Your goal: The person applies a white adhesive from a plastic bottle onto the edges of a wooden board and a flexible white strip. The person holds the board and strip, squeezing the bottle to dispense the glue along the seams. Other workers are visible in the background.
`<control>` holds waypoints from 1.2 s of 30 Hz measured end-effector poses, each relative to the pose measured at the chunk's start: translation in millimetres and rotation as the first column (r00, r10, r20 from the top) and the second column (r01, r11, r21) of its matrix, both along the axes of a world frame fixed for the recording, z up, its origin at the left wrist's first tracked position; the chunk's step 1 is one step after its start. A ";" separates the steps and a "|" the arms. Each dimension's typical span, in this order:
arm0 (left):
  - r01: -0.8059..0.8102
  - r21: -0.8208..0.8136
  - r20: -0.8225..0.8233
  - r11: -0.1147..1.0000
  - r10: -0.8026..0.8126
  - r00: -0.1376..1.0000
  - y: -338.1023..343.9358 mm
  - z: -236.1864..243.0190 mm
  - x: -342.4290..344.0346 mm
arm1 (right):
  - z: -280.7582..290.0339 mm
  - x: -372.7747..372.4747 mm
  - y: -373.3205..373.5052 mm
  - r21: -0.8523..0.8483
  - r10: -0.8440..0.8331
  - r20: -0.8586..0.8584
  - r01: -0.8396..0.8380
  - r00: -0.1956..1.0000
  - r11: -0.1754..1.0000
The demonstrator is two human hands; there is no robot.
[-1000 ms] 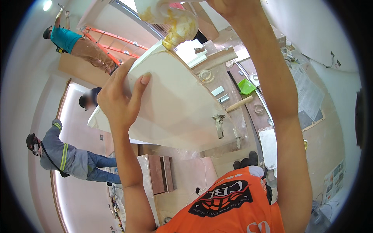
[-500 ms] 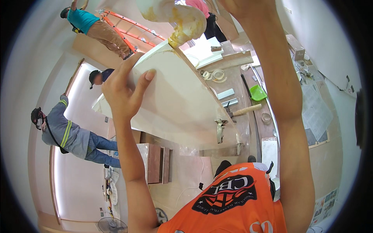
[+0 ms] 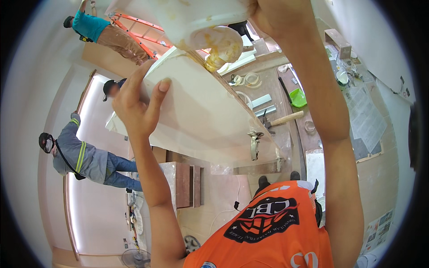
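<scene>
And there it goes: my right hand (image 3: 283, 18), at the top of the frame right of centre, has brought the white plastic container with yellow-amber smears (image 3: 205, 18) lower into view. Half a second ago its smeared round end was up against the corner of the pale, flat, wide panel with a bare wood-coloured edge (image 3: 192, 111); now that end sits further right, over the start of the long right-hand edge, and much more of the broad white body shows. I read that as the work shifting off the corner and onto the edge. Whether the container touches there, or anything is leaving it, I can't tell.

My right fingers are closed on the container, as far as I can see, though the frame cuts most of them off. My left hand (image 3: 136, 105), left of centre, hasn't changed its hold: thumb flat on the panel's face, fingers wrapped behind the left edge. The panel stretches across the middle of the frame, the silvery metal clamp (image 3: 254, 145) at its lower right, with the pale wooden handle (image 3: 287, 118) just beyond.
</scene>
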State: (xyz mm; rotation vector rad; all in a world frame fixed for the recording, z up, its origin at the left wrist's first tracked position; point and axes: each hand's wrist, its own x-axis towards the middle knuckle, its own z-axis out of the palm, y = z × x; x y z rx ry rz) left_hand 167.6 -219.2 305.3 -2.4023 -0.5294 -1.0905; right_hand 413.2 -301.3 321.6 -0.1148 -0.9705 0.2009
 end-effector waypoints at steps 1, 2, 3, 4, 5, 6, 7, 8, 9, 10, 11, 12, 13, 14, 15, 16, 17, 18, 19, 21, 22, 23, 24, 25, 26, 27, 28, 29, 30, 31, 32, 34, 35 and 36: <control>-0.005 -0.020 0.003 1.000 0.005 1.000 -0.2 -1.0 -0.4 | -3.2 4.1 0.5 0.021 0.042 0.037 -0.043 0.998 0.999; -0.017 -0.042 0.006 0.999 0.017 1.000 -2.1 -2.2 -1.2 | -7.2 7.5 1.7 0.037 0.087 0.076 -0.090 0.993 0.995; -0.031 -0.066 0.007 0.997 0.031 0.999 -3.8 -3.0 -4.1 | -6.2 20.4 3.3 0.084 0.165 0.159 -0.180 0.973 0.980; -0.003 -0.051 0.006 0.999 0.003 1.000 -3.2 3.7 8.3 | 1.4 35.7 -3.3 0.124 0.155 0.207 -0.183 0.966 0.975; 0.027 -0.036 0.006 0.999 -0.027 1.000 -2.7 10.0 20.4 | 8.2 49.9 -10.4 0.158 0.146 0.254 -0.190 0.956 0.969; 0.022 -0.031 0.004 0.999 -0.022 1.000 -1.8 10.3 22.1 | 8.7 52.7 -6.3 0.166 0.141 0.249 -0.186 0.958 0.968; 0.041 -0.024 0.011 0.999 -0.041 0.999 -0.4 10.7 25.4 | 9.7 55.9 -3.6 0.176 0.131 0.245 -0.177 0.961 0.968; 0.067 -0.015 0.019 0.998 -0.066 0.998 1.3 11.8 30.6 | 11.3 59.7 -2.9 0.187 0.115 0.242 -0.163 0.963 0.969; 0.044 -0.021 0.024 0.999 -0.043 0.999 1.9 6.5 19.9 | 7.2 49.8 9.1 0.184 0.150 0.234 -0.195 0.961 0.963; 0.005 -0.020 0.009 1.000 -0.005 1.000 0.9 2.9 10.7 | 0.9 37.5 18.2 0.158 0.136 0.186 -0.167 0.973 0.973; -0.032 -0.017 -0.005 0.999 0.032 0.999 -1.0 0.6 2.5 | -4.2 24.6 25.1 0.128 0.120 0.140 -0.138 0.983 0.982; -0.043 -0.007 -0.017 0.999 0.042 0.999 -1.7 1.0 1.9 | -7.8 23.1 25.9 0.111 0.105 0.128 -0.119 0.986 0.987; -0.032 -0.022 0.003 0.999 0.032 0.999 -1.5 0.1 -0.1 | -9.6 20.9 26.3 0.099 0.101 0.121 -0.113 0.987 0.989; -0.024 -0.037 0.023 0.999 0.025 0.999 -1.0 -1.0 -3.2 | -11.7 16.1 26.1 0.090 0.111 0.127 -0.123 0.986 0.988; 0.029 -0.045 0.043 0.999 -0.027 0.999 1.5 1.4 7.9 | -8.4 24.5 17.7 0.097 0.076 0.134 -0.089 0.988 0.991; 0.063 -0.017 0.040 0.998 -0.062 0.997 4.4 4.9 17.3 | -5.1 33.3 8.6 0.097 0.040 0.140 -0.054 0.989 0.994; 0.099 0.013 0.037 0.995 -0.100 0.994 7.8 9.3 26.2 | -1.8 41.5 0.3 0.101 0.003 0.142 -0.017 0.990 0.995; 0.080 0.028 0.029 0.996 -0.081 0.996 10.1 6.4 20.0 | -7.2 37.2 5.8 0.088 0.019 0.138 -0.031 0.990 0.996; 0.060 -0.012 0.041 0.998 -0.059 0.997 10.4 2.5 16.0 | -13.1 33.0 10.4 0.076 0.032 0.134 -0.042 0.990 0.996; 0.028 -0.090 0.066 0.996 -0.022 0.998 9.7 -4.7 9.9 | -25.4 29.8 16.3 0.049 0.041 0.115 -0.047 0.992 0.998; 0.014 -0.108 0.064 0.994 -0.007 0.998 6.3 -1.8 9.7 | -28.6 28.0 13.5 0.040 0.039 0.112 -0.044 0.993 0.998; 0.000 -0.127 0.062 0.992 0.008 0.998 3.0 1.4 9.4 | -31.8 28.1 12.5 0.027 0.041 0.099 -0.044 0.994 0.999; -0.006 -0.146 0.061 0.989 0.015 0.998 2.8 2.0 10.4 | -32.6 24.8 10.4 0.026 0.027 0.101 -0.029 0.995 0.999; 0.007 -0.122 0.060 0.993 0.000 0.998 5.1 1.6 10.4 | -33.8 25.0 10.3 0.010 0.040 0.083 -0.041 0.996 0.999; 0.017 -0.099 0.058 0.995 -0.011 0.998 8.9 0.6 9.5 | -35.2 24.4 11.1 -0.006 0.057 0.065 -0.056 0.996 0.998; 0.025 -0.074 0.052 0.997 -0.021 0.998 11.7 -0.5 7.9 | -36.3 28.0 15.2 0.007 0.059 0.068 -0.060 0.996 0.998; 0.020 -0.077 0.051 0.997 -0.016 0.999 12.2 -2.5 4.7 | -34.6 25.7 20.7 0.014 0.075 0.070 -0.076 0.995 0.997; 0.010 -0.082 0.050 0.997 -0.006 0.999 12.2 -5.1 0.1 | -34.7 23.4 26.2 0.023 0.100 0.073 -0.102 0.992 0.995; 0.039 -0.073 0.053 0.997 -0.035 0.998 15.3 -1.5 8.1 | -29.3 29.7 23.0 0.045 0.087 0.086 -0.091 0.992 0.995; 0.053 -0.082 0.060 0.995 -0.049 0.997 17.5 1.2 14.9 | -23.7 35.8 21.0 0.060 0.074 0.095 -0.080 0.993 0.995; 0.069 -0.091 0.067 0.993 -0.063 0.996 18.7 3.4 21.0 | -18.9 42.4 18.9 0.074 0.057 0.099 -0.065 0.993 0.995; 0.036 -0.127 0.070 0.991 -0.028 0.997 13.7 4.4 20.3 | -17.4 45.6 21.7 0.092 0.072 0.100 -0.082 0.992 0.992; 0.023 -0.146 0.071 0.989 -0.012 0.997 11.6 5.7 22.6 | -16.3 49.4 20.5 0.099 0.074 0.097 -0.083 0.993 0.992; 0.006 -0.166 0.079 0.986 0.007 0.997 11.4 5.3 22.0 | -16.2 49.2 20.2 0.100 0.077 0.103 -0.087 0.992 0.991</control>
